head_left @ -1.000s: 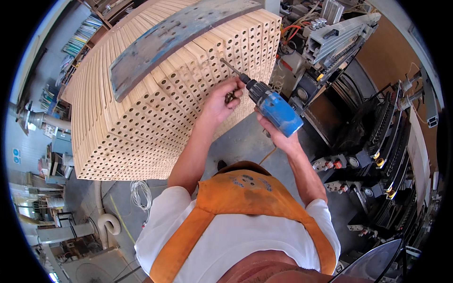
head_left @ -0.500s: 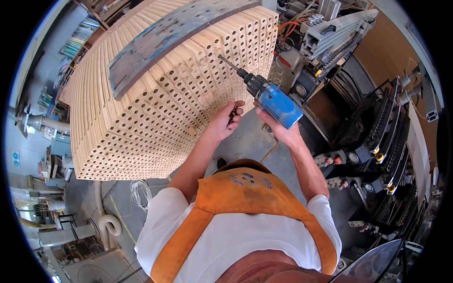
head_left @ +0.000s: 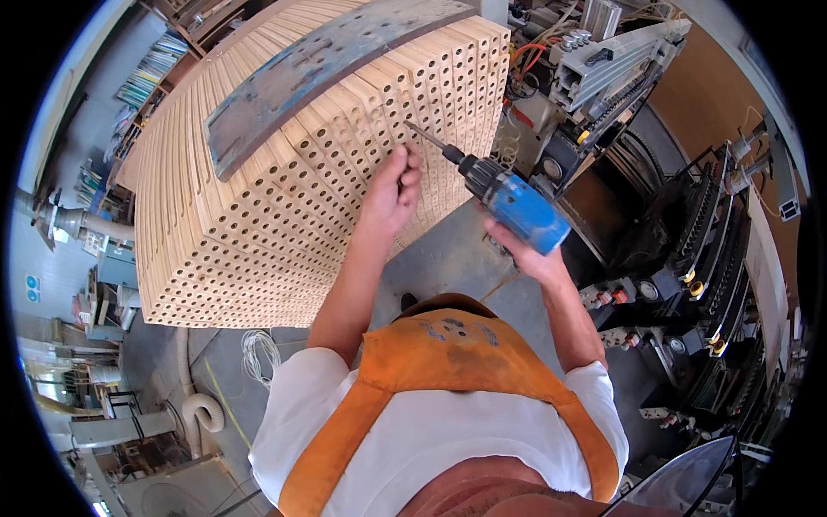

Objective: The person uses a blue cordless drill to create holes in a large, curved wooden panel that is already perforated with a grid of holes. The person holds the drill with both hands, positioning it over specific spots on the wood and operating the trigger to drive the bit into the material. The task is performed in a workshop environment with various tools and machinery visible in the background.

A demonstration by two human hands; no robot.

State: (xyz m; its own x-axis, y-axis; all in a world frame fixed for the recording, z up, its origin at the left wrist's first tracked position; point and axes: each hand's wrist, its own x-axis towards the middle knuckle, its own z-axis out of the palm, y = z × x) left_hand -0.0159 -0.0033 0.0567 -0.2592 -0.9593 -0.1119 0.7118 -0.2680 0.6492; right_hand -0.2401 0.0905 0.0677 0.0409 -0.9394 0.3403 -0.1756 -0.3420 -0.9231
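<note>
A blue and black cordless drill (head_left: 522, 212) is held by my right hand (head_left: 532, 258), wrapped around its handle. Its long thin bit points up and left at a large stack of pale wooden pieces (head_left: 250, 250), whose near face is covered with rows of round holes, many with dark rims. Close in front of that face is my left hand (head_left: 389, 194), fingers curled closed. Something small and dark shows between the fingers, too hidden to name. Whether the left fingertips touch the wood I cannot tell.
A worn blue-grey board (head_left: 301, 82) lies on top of the stack. Machinery with black rails (head_left: 689, 250) stands at the right. On the floor at lower left are a coiled white cable (head_left: 258, 355) and a bent hose (head_left: 202, 412).
My left hand has moved up and left, nearer the holed face, and its fingers have turned inward. The drill in my right hand has shifted slightly right and down.
</note>
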